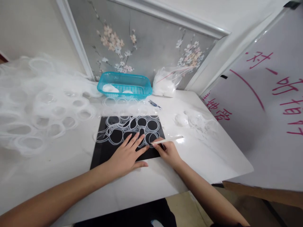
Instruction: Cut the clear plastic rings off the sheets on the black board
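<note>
A black mat [104, 157] lies on the white table, with a translucent white sheet of joined rings [115, 136] spread over its upper part. My left hand [127, 154] rests flat on the mat, fingers spread across the lower edge of the rings. Close to its fingertips, my right hand [168, 153] grips a slim white pen-like tool [170, 139] like a pencil. The tool's tip is at a ring on the right side of the mat; its exact kind is unclear. Loose strands of the ring sheet curl over the mat's left edge.
A large heap of white ring sheets [47, 104] covers the table's left. Behind the mat stand a blue plastic basket [124, 77] with white pieces inside and a clear bag of white material [165, 83]. White scraps [196, 123] lie right, near a whiteboard [260, 126].
</note>
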`<state>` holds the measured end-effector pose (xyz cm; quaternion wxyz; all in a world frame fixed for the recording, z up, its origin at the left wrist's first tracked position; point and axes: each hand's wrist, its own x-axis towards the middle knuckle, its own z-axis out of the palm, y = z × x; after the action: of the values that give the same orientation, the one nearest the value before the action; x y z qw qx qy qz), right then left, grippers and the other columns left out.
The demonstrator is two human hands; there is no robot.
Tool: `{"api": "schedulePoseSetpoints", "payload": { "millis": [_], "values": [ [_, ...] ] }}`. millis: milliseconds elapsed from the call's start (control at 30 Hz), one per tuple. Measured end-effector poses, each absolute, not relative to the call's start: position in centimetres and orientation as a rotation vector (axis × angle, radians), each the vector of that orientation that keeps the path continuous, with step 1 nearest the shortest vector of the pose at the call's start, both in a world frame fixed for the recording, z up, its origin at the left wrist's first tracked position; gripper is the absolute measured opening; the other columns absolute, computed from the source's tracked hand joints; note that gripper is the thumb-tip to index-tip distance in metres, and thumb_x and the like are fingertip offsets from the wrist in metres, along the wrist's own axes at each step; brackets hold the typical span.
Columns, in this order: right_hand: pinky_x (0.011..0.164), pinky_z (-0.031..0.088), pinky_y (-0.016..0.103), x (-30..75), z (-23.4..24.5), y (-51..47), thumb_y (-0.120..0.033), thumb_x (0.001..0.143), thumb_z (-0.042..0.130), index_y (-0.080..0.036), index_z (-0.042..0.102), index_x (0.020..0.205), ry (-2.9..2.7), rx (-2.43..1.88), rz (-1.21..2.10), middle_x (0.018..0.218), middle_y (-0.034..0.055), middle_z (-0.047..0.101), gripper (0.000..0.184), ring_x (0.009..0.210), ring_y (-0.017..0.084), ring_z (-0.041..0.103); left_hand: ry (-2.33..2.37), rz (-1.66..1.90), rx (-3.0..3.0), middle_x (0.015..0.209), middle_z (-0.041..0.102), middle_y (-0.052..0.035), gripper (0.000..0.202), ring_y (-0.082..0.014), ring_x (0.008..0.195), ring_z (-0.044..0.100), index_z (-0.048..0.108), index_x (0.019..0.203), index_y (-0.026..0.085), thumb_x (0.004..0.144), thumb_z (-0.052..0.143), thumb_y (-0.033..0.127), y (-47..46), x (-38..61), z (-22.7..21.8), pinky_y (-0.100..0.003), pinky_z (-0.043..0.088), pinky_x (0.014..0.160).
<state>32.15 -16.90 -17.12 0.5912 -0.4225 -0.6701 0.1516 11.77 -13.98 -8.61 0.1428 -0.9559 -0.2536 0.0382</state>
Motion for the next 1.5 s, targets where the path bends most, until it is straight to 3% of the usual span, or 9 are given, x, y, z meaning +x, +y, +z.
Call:
{"api": "schedulePoseSetpoints", "payload": {
  "millis": [100,233,400,600,767,867,1000,1233,1500],
  "values": [
    [0.080,0.052,0.036,31.7,-17.5,-17.5,-0.021,0.094,0.048,-0.021,0.067,0.095,-1.668,-1.035,0.074,0.102,0.0074,0.074,0.018,0.087,0.022,0.067,-0.741,0.081,-2.775,0.157,0.020,-0.0154,0.073,-0.0365,0.145,0.012,0.043,0.143,0.026,0.087,0.032,0.072,-14.0,11.8,-8.6,-0.056,0.014,0.114],
    [0.064,0.050,0.030,30.7,-17.9,-18.5,-0.013,0.090,0.050,-0.019,0.064,0.103,-1.914,-1.123,-0.284,0.102,0.0091,0.073,0.020,0.080,0.022,0.062,-0.742,0.038,-2.807,0.158,0.015,-0.0143,0.073,-0.0368,0.146,0.007,0.042,0.143,0.027,0.086,0.036,0.073,-13.8,11.6,-8.5,-0.058,0.010,0.115],
    [0.059,0.045,0.028,33.0,-15.4,-15.7,-0.018,0.082,0.057,-0.022,0.068,0.089,-1.625,-1.226,-0.221,0.078,0.0065,0.071,0.013,0.074,0.022,0.059,-0.742,0.005,-2.854,0.160,0.013,-0.0103,0.066,-0.0388,0.145,0.004,0.043,0.142,0.035,0.086,0.044,0.070,-13.3,11.2,-8.3,-0.063,0.011,0.113],
    [0.069,0.045,0.035,38.4,-8.0,-10.7,-0.026,0.092,0.039,-0.016,0.064,0.086,-1.089,-1.215,-0.235,0.078,0.0106,0.066,0.028,0.070,0.023,0.059,-0.732,0.034,-2.856,0.158,0.016,-0.0151,0.068,-0.0433,0.144,0.006,0.050,0.138,0.031,0.082,0.049,0.070,-13.9,11.0,-7.5,-0.069,0.013,0.109],
    [0.061,0.046,0.027,33.7,-4.2,-13.0,-0.037,0.089,0.049,-0.018,0.064,0.078,-1.173,-0.923,-0.043,0.078,0.0062,0.069,0.027,0.066,0.017,0.061,-0.764,-0.195,-2.943,0.156,0.029,-0.0061,0.042,-0.0342,0.144,0.021,0.065,0.118,0.033,0.088,0.052,0.060,-15.8,10.7,-3.9,-0.056,0.028,0.112],
    [0.039,0.027,0.019,30.6,-1.7,-16.5,-0.041,0.083,0.062,-0.020,0.060,0.079,-1.130,-0.564,0.517,0.072,0.0027,0.068,0.022,0.046,0.009,0.043,-0.769,-0.760,-2.814,0.145,0.044,-0.0040,0.028,-0.0232,0.135,0.040,0.062,0.113,0.031,0.096,0.045,0.045,-18.4,10.4,0.4,-0.043,0.042,0.107],
    [0.036,0.011,0.017,28.5,1.7,-20.8,-0.035,0.071,0.077,-0.021,0.057,0.071,-1.040,-0.189,1.021,0.061,-0.0008,0.059,0.024,0.047,0.008,0.034,-0.632,-1.245,-2.418,0.139,0.045,-0.0024,0.025,-0.0214,0.131,0.043,0.054,0.118,0.031,0.094,0.052,0.029,-22.6,10.5,5.5,-0.043,0.039,0.109],
    [0.035,0.009,0.017,26.6,2.7,-23.0,-0.029,0.071,0.077,-0.021,0.063,0.069,-1.041,-0.009,1.171,0.055,-0.0027,0.048,0.016,0.048,0.007,0.025,-0.471,-1.208,-2.125,0.128,0.053,-0.0016,0.032,-0.0218,0.125,0.048,0.057,0.117,0.029,0.090,0.055,0.011,-24.8,10.3,7.0,-0.041,0.042,0.105],
    [0.035,0.007,0.016,26.8,1.9,-23.2,-0.030,0.070,0.078,-0.022,0.063,0.069,-1.029,-0.039,1.275,0.054,-0.0016,0.052,0.017,0.046,0.007,0.025,-0.442,-1.150,-2.102,0.120,0.059,-0.0002,0.025,-0.0228,0.119,0.054,0.062,0.107,0.029,0.089,0.061,0.012,-24.1,9.2,7.2,-0.044,0.047,0.099]
  ]
}}
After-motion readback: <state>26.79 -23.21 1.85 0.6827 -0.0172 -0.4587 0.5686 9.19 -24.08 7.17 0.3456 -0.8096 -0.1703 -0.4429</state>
